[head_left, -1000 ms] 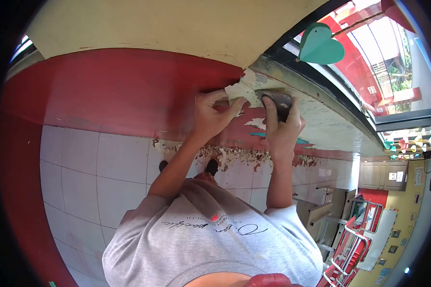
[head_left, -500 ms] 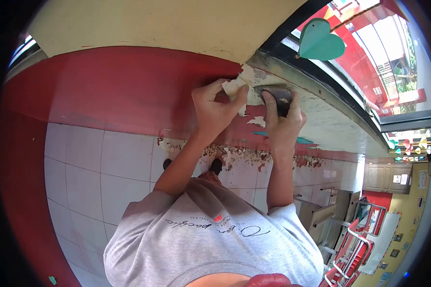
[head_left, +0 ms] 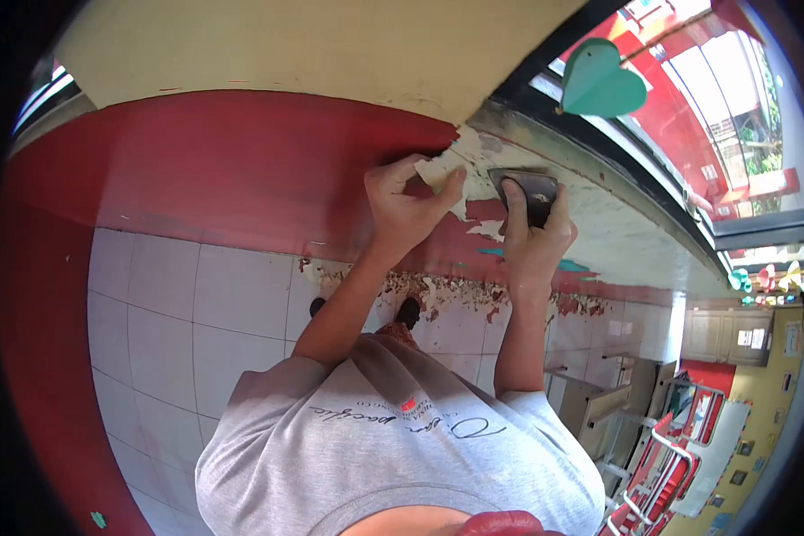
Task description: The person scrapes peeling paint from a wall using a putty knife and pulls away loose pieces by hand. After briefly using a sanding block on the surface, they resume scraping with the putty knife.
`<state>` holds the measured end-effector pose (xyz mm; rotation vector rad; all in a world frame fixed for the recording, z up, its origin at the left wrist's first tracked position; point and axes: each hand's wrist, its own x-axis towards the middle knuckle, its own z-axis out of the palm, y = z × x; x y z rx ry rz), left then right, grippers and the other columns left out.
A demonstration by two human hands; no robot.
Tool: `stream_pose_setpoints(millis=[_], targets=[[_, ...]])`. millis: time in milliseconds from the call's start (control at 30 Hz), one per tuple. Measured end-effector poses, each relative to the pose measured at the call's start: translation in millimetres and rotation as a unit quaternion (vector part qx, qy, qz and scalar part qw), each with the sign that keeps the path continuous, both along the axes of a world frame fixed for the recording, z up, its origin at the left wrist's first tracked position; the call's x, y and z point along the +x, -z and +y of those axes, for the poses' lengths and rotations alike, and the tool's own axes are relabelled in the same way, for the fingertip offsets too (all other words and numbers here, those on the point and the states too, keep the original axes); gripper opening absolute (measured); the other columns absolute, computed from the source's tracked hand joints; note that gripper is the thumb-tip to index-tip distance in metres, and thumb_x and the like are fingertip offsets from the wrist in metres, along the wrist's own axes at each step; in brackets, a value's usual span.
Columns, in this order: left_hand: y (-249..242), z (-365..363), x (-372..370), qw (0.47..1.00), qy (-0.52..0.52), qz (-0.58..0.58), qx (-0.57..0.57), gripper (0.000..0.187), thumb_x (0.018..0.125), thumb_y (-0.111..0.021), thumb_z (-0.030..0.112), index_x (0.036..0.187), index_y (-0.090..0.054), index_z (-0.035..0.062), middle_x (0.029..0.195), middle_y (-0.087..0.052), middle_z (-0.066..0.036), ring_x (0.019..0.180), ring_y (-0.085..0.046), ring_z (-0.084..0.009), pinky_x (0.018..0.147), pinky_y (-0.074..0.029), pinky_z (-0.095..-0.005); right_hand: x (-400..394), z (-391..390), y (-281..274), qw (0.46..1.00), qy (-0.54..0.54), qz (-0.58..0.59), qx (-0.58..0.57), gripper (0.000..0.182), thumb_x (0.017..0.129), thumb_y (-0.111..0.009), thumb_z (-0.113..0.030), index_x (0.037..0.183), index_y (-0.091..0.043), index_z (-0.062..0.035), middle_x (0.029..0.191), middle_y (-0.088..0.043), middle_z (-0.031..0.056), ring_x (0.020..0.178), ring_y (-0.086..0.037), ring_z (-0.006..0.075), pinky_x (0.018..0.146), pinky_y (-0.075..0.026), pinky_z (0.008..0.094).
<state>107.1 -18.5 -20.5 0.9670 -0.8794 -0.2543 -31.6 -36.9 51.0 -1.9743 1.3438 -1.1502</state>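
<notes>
My left hand (head_left: 408, 204) pinches a loose pale flap of peeling paint (head_left: 439, 168) at the edge of the red wall. To its right, my right hand (head_left: 538, 237) grips a flat dark scraper (head_left: 536, 192), thumb on its near face. The scraper's edge lies at or close to the bared wall beneath the window ledge; contact is hard to make out. Between and below the hands, the red painted wall (head_left: 268, 170) is broken by ragged pale and turquoise patches (head_left: 573, 266).
Paint chips (head_left: 456, 290) litter the tiled floor (head_left: 241, 286) along the wall's foot, near my shoes (head_left: 408, 311). A green paper heart (head_left: 603, 79) hangs by the window at upper right. Desks (head_left: 590, 402) and red-and-white metal frames (head_left: 665, 456) stand to the right.
The scraper in my right hand has shifted slightly right and toward me. My left hand keeps its pinch on the paint flap. The whole view has moved a little.
</notes>
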Motion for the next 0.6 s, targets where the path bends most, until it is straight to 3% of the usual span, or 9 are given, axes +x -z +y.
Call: stream_pose_setpoints(millis=[67, 133, 233, 267, 367, 400, 600], targets=[[0, 2, 1, 1.000, 0.001, -0.010, -0.009, 0.013, 0.072, -0.078, 0.005, 0.075, -0.067, -0.0007, 0.068, -0.070, -0.006, 0.062, -0.065, -0.0069, 0.056, -0.049, -0.0231, 6, -2, 3, 1.000, 0.006, 0.002, 0.001, 0.030, 0.085, -0.073, -0.011, 0.104, -0.059, 0.0061, 0.080, -0.070, 0.0188, 0.067, -0.070, 0.0206, 0.058, -0.052, 0.0313], [-2, 2, 0, 1.000, 0.013, 0.008, 0.019, 0.013, 0.073, -0.078, 0.005, 0.075, -0.067, -0.0008, 0.069, -0.070, -0.006, 0.062, -0.065, -0.0067, 0.056, -0.049, -0.0234, 21, -5, 6, 0.986, -0.048, -0.022, -0.158, 0.027, 0.085, -0.073, -0.011, 0.104, -0.060, 0.0046, 0.080, -0.071, 0.0172, 0.064, -0.069, 0.0187, 0.057, -0.052, 0.0311], [5, 1, 1, 1.000, 0.014, 0.000, 0.008, 0.013, 0.072, -0.078, 0.005, 0.075, -0.067, -0.0012, 0.068, -0.070, -0.006, 0.062, -0.065, -0.0070, 0.056, -0.049, -0.0234, 9, -2, 3, 0.995, -0.025, 0.006, -0.097, 0.026, 0.085, -0.072, -0.010, 0.102, -0.060, 0.0047, 0.080, -0.071, 0.0171, 0.064, -0.068, 0.0179, 0.057, -0.052, 0.0306], [7, 2, 5, 1.000, 0.010, -0.005, 0.006, 0.013, 0.072, -0.078, 0.005, 0.075, -0.067, -0.0012, 0.068, -0.070, -0.006, 0.062, -0.065, -0.0070, 0.056, -0.049, -0.0234, 5, 6, -8, 0.999, 0.008, -0.015, 0.034, 0.027, 0.085, -0.073, -0.011, 0.102, -0.060, 0.0047, 0.081, -0.070, 0.0184, 0.070, -0.070, 0.0210, 0.061, -0.053, 0.0325], [5, 2, 8, 0.999, 0.032, -0.031, -0.003, 0.013, 0.072, -0.078, 0.005, 0.075, -0.067, -0.0016, 0.068, -0.070, -0.007, 0.061, -0.065, -0.0072, 0.055, -0.049, -0.0235, 6, 1, -4, 0.999, -0.021, 0.006, -0.030, 0.025, 0.085, -0.073, -0.010, 0.101, -0.060, 0.0051, 0.081, -0.070, 0.0193, 0.070, -0.071, 0.0216, 0.061, -0.053, 0.0323], [2, 3, 8, 0.999, 0.033, -0.016, 0.001, 0.014, 0.072, -0.078, 0.006, 0.074, -0.067, -0.0017, 0.067, -0.069, -0.007, 0.060, -0.065, -0.0073, 0.055, -0.048, -0.0235, 8, 0, -1, 0.994, -0.031, 0.033, -0.104, 0.023, 0.085, -0.072, -0.008, 0.099, -0.060, 0.0049, 0.082, -0.070, 0.0191, 0.070, -0.070, 0.0215, 0.061, -0.053, 0.0318], [8, 3, 7, 0.999, 0.021, -0.023, 0.006, 0.015, 0.072, -0.079, 0.006, 0.073, -0.066, -0.0016, 0.067, -0.069, -0.007, 0.058, -0.063, -0.0072, 0.054, -0.048, -0.0232, -5, 5, 6, 0.999, 0.019, 0.009, -0.042, 0.026, 0.084, -0.073, -0.010, 0.100, -0.059, 0.0046, 0.083, -0.070, 0.0206, 0.074, -0.072, 0.0267, 0.062, -0.053, 0.0345]])
